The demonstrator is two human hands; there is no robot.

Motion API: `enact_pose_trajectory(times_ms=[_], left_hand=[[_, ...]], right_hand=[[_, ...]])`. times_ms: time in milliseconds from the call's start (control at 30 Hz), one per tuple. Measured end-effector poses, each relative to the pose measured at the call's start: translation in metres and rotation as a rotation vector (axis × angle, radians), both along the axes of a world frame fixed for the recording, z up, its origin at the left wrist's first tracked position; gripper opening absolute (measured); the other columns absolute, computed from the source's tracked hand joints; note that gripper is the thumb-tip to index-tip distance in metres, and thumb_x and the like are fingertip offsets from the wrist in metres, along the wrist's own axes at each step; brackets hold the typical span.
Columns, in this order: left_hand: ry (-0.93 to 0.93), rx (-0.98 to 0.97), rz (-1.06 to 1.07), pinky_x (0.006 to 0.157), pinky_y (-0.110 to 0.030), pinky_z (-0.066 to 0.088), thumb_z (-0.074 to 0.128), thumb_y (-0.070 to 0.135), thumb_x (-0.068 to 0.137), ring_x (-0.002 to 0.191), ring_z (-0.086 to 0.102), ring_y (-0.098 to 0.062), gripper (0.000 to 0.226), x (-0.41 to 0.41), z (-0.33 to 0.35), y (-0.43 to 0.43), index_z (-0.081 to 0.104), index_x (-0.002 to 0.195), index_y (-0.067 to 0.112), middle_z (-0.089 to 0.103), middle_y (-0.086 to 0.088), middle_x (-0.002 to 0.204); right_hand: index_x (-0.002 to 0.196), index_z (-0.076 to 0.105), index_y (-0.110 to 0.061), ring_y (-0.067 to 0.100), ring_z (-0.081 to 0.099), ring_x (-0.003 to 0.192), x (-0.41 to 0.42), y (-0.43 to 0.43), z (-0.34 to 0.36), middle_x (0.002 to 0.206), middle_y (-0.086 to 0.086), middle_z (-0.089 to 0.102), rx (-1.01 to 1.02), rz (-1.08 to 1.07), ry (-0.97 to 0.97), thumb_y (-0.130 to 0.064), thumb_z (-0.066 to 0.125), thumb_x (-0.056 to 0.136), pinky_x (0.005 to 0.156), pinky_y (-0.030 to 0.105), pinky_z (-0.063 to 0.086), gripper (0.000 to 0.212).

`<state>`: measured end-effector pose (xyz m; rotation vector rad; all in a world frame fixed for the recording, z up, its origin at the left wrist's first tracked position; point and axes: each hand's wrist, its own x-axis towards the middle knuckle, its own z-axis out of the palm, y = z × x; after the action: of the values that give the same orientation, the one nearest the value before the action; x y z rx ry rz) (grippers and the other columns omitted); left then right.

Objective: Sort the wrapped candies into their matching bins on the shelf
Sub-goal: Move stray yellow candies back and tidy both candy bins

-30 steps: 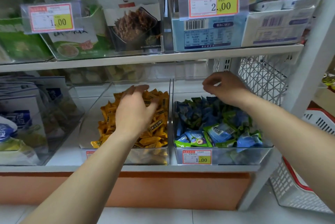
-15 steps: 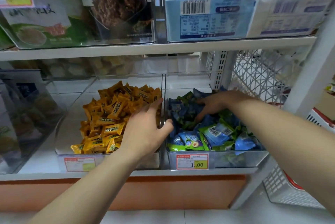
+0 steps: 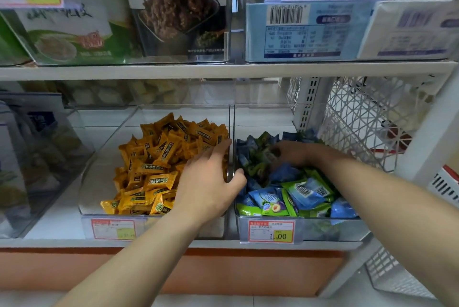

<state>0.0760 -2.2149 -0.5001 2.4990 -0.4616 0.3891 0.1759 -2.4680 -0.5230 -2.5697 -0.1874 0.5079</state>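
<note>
1. straddling the divide between the two bins, the left hand (image 3: 211, 182) is laid with fingers straight and spread on the orange-wrapped candies (image 3: 159, 157), while its thumb is set over on the neighbouring bin's side; nothing is gripped by it.
2. the right hand (image 3: 295, 155) is sunk among the blue and green wrapped candies (image 3: 298, 195) with fingers curled downward; whether a wrapper is pinched cannot be told.
3. the orange-wrapped candies are heaped in the clear plastic left bin (image 3: 104, 157), piled toward its right wall, with bare floor shown along its left side.
4. the blue and green wrapped candies are held in the clear plastic right bin (image 3: 327, 229), set just beside the first.
5. a red and yellow price label (image 3: 270, 231) marked 1.00 is fixed to the right bin's front; a blurred label (image 3: 113, 229) is fixed to the left bin's.
6. a white wire mesh panel (image 3: 360, 120) is seen to the right of the bins, and boxed and bagged goods are stocked on the white shelf board (image 3: 149, 72) above.
</note>
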Motion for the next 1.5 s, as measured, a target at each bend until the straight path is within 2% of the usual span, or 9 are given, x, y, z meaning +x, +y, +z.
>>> enact_pose_trajectory(times_ms=[100,267,433,533,667,767,900,1167,1500], left_hand=[[-0.01,-0.005,0.006,0.1,-0.041,0.047,0.059,0.048,0.087,0.12,0.055,-0.021,0.063,0.001,0.0,0.0,0.041,0.145,0.03,0.06,0.002,0.132],[0.003,-0.011,0.006,0.101,-0.043,0.047,0.059,0.049,0.086,0.12,0.055,-0.02,0.063,0.002,0.001,0.001,0.042,0.145,0.031,0.06,0.004,0.132],[0.014,-0.014,0.004,0.101,-0.043,0.047,0.06,0.049,0.087,0.121,0.054,-0.02,0.063,0.0,0.002,0.001,0.041,0.145,0.032,0.06,0.004,0.132],[0.019,-0.009,0.003,0.102,-0.042,0.047,0.06,0.05,0.087,0.121,0.054,-0.02,0.063,0.0,0.002,0.002,0.041,0.145,0.032,0.06,0.005,0.132],[0.021,-0.002,0.008,0.102,-0.041,0.046,0.059,0.051,0.087,0.122,0.054,-0.02,0.064,0.0,0.002,0.002,0.041,0.145,0.032,0.06,0.005,0.133],[0.023,0.002,0.011,0.102,-0.041,0.046,0.059,0.051,0.087,0.122,0.054,-0.02,0.064,0.0,0.002,0.001,0.04,0.145,0.032,0.059,0.005,0.134],[0.029,0.005,0.006,0.102,-0.041,0.046,0.059,0.051,0.088,0.122,0.053,-0.02,0.064,-0.001,0.002,0.001,0.039,0.146,0.032,0.059,0.004,0.134],[0.027,0.006,0.024,0.101,-0.041,0.045,0.058,0.051,0.087,0.121,0.053,-0.02,0.064,0.0,0.002,0.0,0.039,0.146,0.032,0.06,0.004,0.132],[0.033,-0.019,0.025,0.1,-0.043,0.046,0.051,0.054,0.082,0.118,0.054,-0.018,0.065,-0.001,0.002,-0.001,0.041,0.143,0.033,0.061,0.006,0.129]], right_hand=[[0.087,0.065,-0.021,0.014,0.065,0.076,-0.006,-0.001,0.017,0.078,-0.007,0.068,0.309,-0.105,-0.084,-0.031,0.084,0.074,0.063,0.022,0.048,0.025],[0.1,0.075,-0.009,0.029,0.073,0.085,-0.004,-0.003,0.041,0.1,0.014,0.075,0.718,-0.205,0.116,-0.042,0.087,0.063,0.077,0.037,0.058,0.051],[0.107,0.069,-0.01,0.028,0.074,0.084,-0.003,-0.015,0.053,0.1,0.004,0.073,0.588,-0.345,0.047,-0.059,0.086,0.052,0.078,0.042,0.059,0.076],[0.117,0.065,-0.021,0.029,0.067,0.097,-0.005,-0.021,0.06,0.114,-0.002,0.064,0.557,-0.428,-0.004,-0.049,0.076,0.081,0.075,0.039,0.059,0.047],[0.098,0.071,-0.022,0.018,0.066,0.093,-0.01,-0.019,0.06,0.098,-0.004,0.069,0.062,-0.314,-0.559,-0.028,0.064,0.09,0.079,0.031,0.049,0.012],[0.098,0.072,-0.022,0.012,0.065,0.085,-0.012,-0.006,0.05,0.1,-0.001,0.071,-0.071,-0.091,-0.392,-0.036,0.068,0.09,0.081,0.031,0.051,0.016],[0.123,0.062,-0.017,0.026,0.061,0.107,0.0,-0.004,0.029,0.123,0.009,0.065,-0.576,-0.033,-0.202,-0.051,0.06,0.091,0.084,0.033,0.049,0.047],[0.126,0.061,-0.024,0.015,0.062,0.095,0.016,-0.013,0.023,0.121,-0.004,0.063,-0.187,-0.131,0.049,-0.057,0.079,0.071,0.076,0.027,0.049,0.067],[0.125,0.062,-0.017,0.023,0.059,0.11,0.022,0.011,0.0,0.125,0.005,0.063,-0.361,-0.004,-0.009,-0.054,0.067,0.085,0.097,0.033,0.044,0.054]])
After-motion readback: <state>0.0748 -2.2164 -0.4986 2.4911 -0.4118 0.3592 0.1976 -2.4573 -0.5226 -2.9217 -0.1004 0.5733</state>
